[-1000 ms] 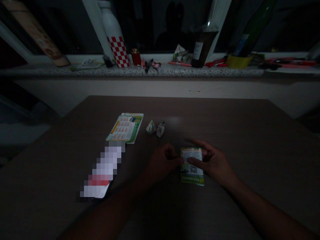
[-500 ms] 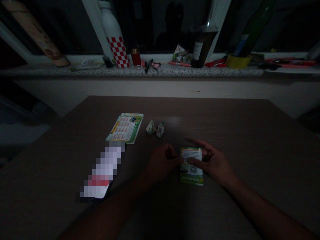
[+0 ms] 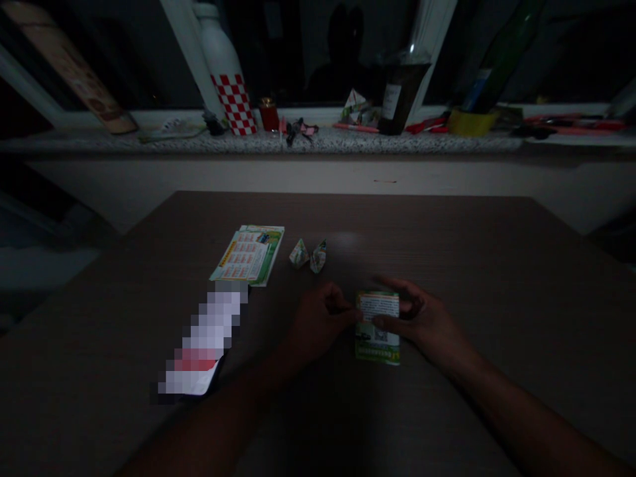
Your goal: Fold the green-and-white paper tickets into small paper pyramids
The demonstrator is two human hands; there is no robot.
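Note:
A small printed sheet of paper [image 3: 378,351], green at the lower edge with text and a QR code, is held upright between my hands above the table. My left hand [image 3: 325,318] pinches its left edge between thumb and forefinger. From the other side my right hand [image 3: 424,318] grips it, thumb across the front and fingers behind. Beyond my left hand sits a small folded paper figure [image 3: 299,255] with two pointed parts. To its left lies a stack of printed leaflets [image 3: 246,257] showing calendar grids.
A phone [image 3: 203,344] with a blurred-out screen lies left of my hands on the brown table [image 3: 422,232]. Along the granite windowsill [image 3: 328,140] stand a red-checked white bottle [image 3: 233,99], a dark cup [image 3: 400,99], a green bottle [image 3: 501,59] and a yellow tape roll [image 3: 472,124].
The paper has shifted slightly left and up, its lower edge tilting a little away. Both hands keep nearly the same grip; the other things stay in place.

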